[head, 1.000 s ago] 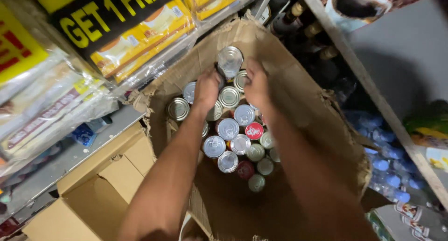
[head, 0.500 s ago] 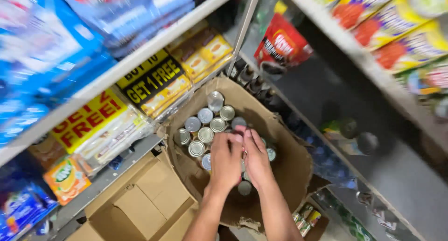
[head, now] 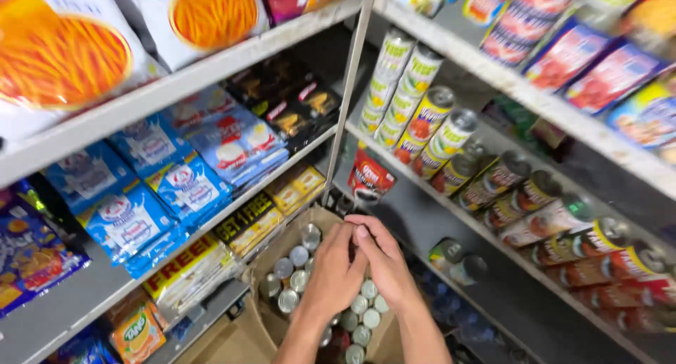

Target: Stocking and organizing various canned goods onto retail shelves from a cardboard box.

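Both hands are raised together above an open cardboard box (head: 262,265) that stands on the floor between two shelf racks. The left hand (head: 332,276) and right hand (head: 384,262) press side by side, fingers curled inward as if around something, but whatever they enclose is hidden, so I cannot tell what the grip holds. The cans in the box (head: 296,269) stand upright, lids up, directly below and slightly left of the hands, nearest the left hand. More cans (head: 429,132) lie stacked on the right-hand shelf (head: 507,82), up and to the right, nearer the right hand.
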